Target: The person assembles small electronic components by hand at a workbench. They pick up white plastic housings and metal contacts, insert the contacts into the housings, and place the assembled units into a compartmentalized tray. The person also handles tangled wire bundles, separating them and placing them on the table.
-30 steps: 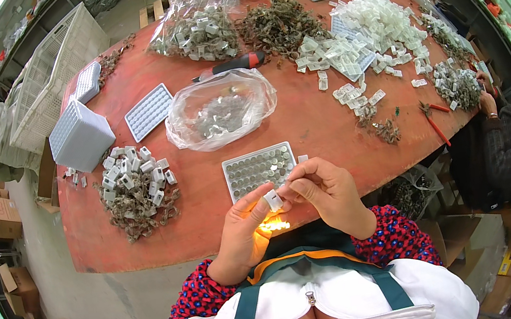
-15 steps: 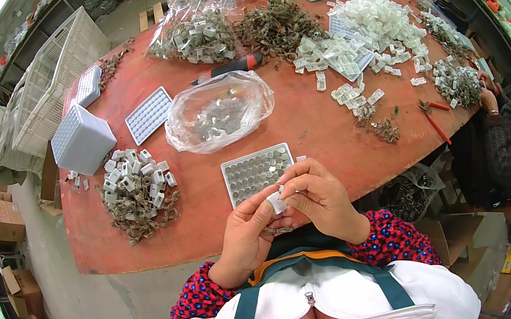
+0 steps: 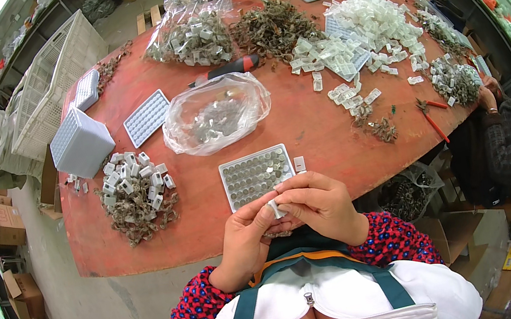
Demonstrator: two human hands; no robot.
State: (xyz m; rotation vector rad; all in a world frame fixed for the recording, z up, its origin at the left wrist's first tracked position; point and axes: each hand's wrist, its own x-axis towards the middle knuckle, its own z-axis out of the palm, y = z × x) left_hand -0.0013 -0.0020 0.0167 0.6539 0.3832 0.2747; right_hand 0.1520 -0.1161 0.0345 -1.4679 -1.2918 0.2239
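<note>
Close to the table's near edge, my left hand (image 3: 245,239) is closed around a small white plastic housing (image 3: 275,208), with brownish wire leads hanging partly hidden under the fingers. The fingers of my right hand (image 3: 323,207) pinch the same housing from the other side and cover much of it. Just beyond my hands lies a white tray (image 3: 223,176) holding rows of round silvery discs. A small flat white plastic piece (image 3: 299,164) rests against the tray's right side. To the left is a heap of white housings with wire leads (image 3: 137,193).
A clear plastic bag of small parts (image 3: 217,115) lies beyond the tray. Stacked white trays (image 3: 82,142) stand at left. A pile of clear plastic covers (image 3: 375,29) and red-handled pliers (image 3: 432,120) are at right. Other people work at the far and right edges.
My right fingers have come down and closed farther over the housing, which now shows less and looks turned. The small white piece beside the tray shows more fully.
</note>
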